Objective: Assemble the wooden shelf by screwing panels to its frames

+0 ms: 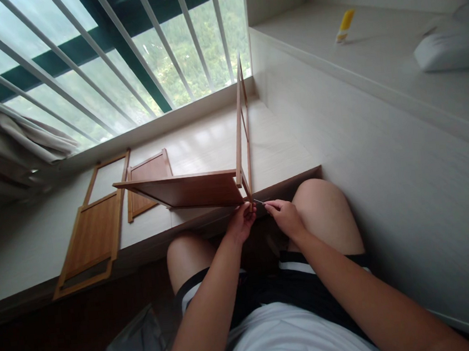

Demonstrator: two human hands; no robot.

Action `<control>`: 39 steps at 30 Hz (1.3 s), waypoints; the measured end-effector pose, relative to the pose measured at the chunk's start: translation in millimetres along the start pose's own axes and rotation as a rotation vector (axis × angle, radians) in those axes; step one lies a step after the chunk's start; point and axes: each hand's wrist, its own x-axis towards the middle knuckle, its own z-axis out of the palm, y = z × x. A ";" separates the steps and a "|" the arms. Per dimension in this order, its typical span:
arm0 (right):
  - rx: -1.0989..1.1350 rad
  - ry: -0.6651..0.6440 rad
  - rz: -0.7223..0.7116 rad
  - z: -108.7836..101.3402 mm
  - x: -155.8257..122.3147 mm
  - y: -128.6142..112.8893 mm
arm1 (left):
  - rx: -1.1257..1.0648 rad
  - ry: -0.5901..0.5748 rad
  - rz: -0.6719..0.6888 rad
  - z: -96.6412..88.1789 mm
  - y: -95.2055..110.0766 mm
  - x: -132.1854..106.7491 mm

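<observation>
Wooden frame (238, 147) pinch-tight in left hand (243, 221); slim tool (259, 201) likewise in right hand (286, 217)

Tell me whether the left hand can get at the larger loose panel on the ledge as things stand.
Probably yes: the near end of the larger loose panel overhangs the ledge to the left, with nothing seen on it. The left hand, though, would likely need to release the wooden assembly first.

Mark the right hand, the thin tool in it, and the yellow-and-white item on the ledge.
Right hand (286, 216): head view, back of the hand.
Thin tool (259, 201): head view, exposed shaft.
Yellow-and-white item (345, 24): head view, yellow part.
</observation>
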 end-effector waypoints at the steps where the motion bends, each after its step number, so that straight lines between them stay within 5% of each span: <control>1: -0.013 -0.002 -0.001 -0.4 -0.6 -0.5 | -0.009 -0.010 0.003 -0.4 0.1 0.2; 18: -0.258 -0.112 -0.122 2.5 -1.1 -4.4 | -0.049 -0.007 0.017 -7.8 4.8 1.7; 39: -0.343 -0.084 -0.127 0.8 0.9 -8.1 | -0.031 0.003 0.016 -7.9 6.0 0.2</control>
